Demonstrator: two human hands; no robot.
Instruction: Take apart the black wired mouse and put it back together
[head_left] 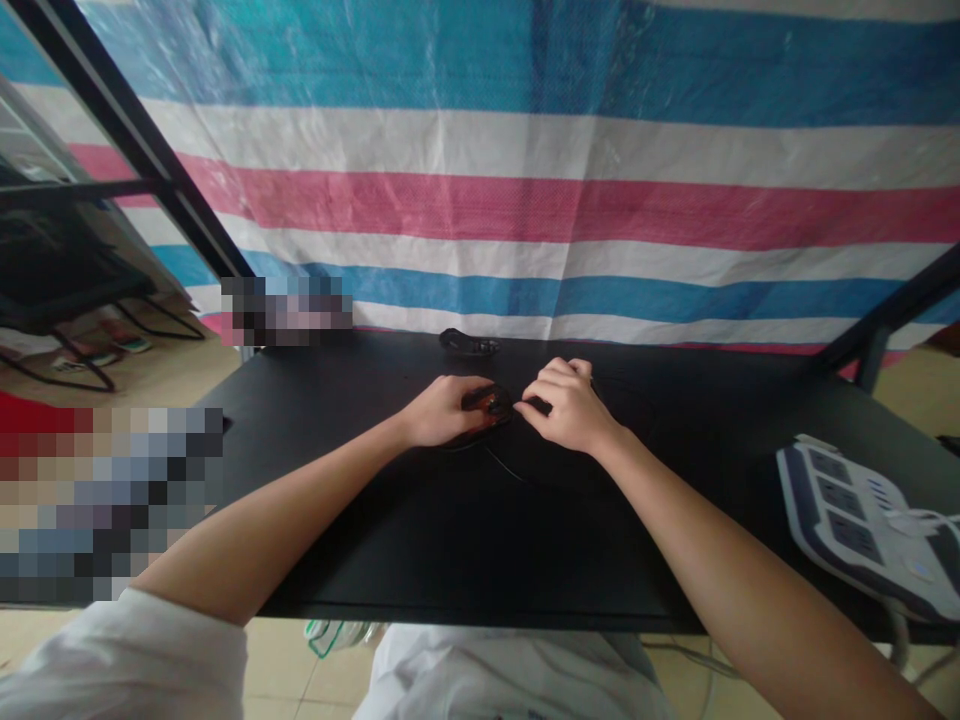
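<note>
My left hand (442,412) is closed around a computer mouse (489,402), dark with an orange-brown part, on the black table. Fingers and thumb grip its sides and hide much of it. Just right of the mouse, my right hand (562,405) is curled, its thumb tip close to the mouse's end. What those fingers pinch, if anything, is too small to make out. A thin black cable (504,464) lies on the tabletop below the mouse. Behind the hands, near the far edge, rests a small black object (469,343) of unclear kind.
A white and dark power strip (862,520) with plugged-in white cords lies at the table's right side. Striped plastic sheeting (555,210) hangs behind the black table (465,560). Dark frame bars (135,130) rise at left and right. Blurred patches cover the left edge.
</note>
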